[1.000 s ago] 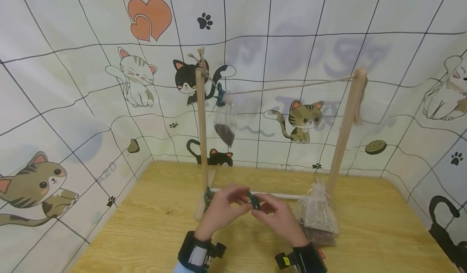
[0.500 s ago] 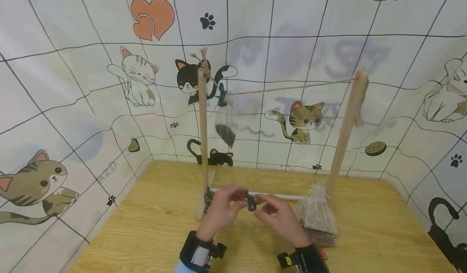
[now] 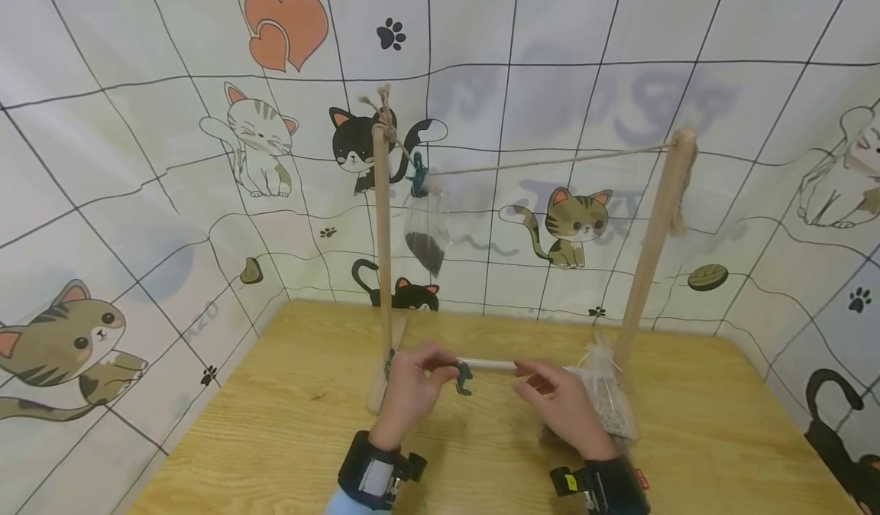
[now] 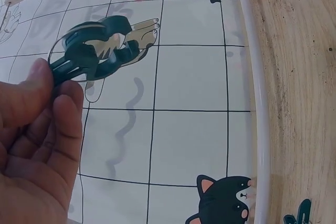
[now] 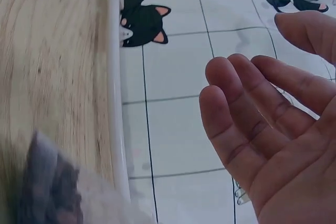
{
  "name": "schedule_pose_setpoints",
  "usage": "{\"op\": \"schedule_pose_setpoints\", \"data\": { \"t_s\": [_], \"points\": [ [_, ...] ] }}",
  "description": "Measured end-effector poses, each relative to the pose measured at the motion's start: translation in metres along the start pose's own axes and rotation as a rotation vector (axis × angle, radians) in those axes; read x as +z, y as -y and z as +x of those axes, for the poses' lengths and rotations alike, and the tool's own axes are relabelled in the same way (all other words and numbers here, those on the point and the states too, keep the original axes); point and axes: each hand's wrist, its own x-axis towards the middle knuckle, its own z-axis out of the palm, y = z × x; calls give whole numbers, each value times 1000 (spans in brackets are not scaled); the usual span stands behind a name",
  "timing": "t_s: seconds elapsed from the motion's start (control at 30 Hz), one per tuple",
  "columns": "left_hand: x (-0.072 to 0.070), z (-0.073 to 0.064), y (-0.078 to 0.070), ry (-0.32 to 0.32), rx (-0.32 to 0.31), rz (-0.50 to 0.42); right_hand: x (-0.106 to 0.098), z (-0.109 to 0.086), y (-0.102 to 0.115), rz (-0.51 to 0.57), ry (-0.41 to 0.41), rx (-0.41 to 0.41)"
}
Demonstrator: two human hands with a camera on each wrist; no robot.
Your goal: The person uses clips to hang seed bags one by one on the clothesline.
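Note:
My left hand (image 3: 412, 389) pinches the handle end of a dark green clothes peg (image 3: 464, 378) between thumb and fingers. In the left wrist view the clothes peg (image 4: 97, 48) shows its curved clamping ends spread apart. To the right, my right hand (image 3: 564, 404) is apart from the peg and holds nothing; in the right wrist view its fingers (image 5: 252, 108) are loosely bent. Near it on the table lie a white drawstring mesh bag (image 3: 608, 408) with pale grains and, partly hidden, a clear bag of dark contents (image 5: 50, 192).
Behind my hands stands a wooden frame with a left post (image 3: 382, 247), a right post (image 3: 653, 263), a low white bar (image 3: 488, 364) and a string (image 3: 550, 163). Another green peg (image 3: 418, 176) holds a clear bag (image 3: 426, 244) on the string. More green pegs (image 4: 299, 213) sit at the frame's base.
My right hand has let go of the green clothes peg and moved right, toward the mesh bag. My left hand keeps the peg, moved slightly left.

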Motion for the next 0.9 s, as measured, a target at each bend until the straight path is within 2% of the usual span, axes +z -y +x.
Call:
{"op": "schedule_pose_setpoints", "data": {
  "t_s": [0.17, 0.27, 0.47, 0.57, 0.67, 0.9],
  "points": [
    [0, 2, -1, -20, 16, -14, -20, -2, -14, -93, -52, -10],
    [0, 3, -2, -24, 9, -17, -34, -3, -24, -166, -126, -5],
    [-1, 4, -3, -24, -15, -17, -60, -9, -40, -286, -316, 152],
    [-2, 3, -3, -23, -19, -17, -67, -12, -47, -318, -381, 220],
    [-3, 3, -3, -22, -23, -12, -71, -15, -55, -325, -384, 285],
    [-2, 1, 0, -28, 9, -13, -76, -18, -61, -281, -258, 495]
  ]
}}
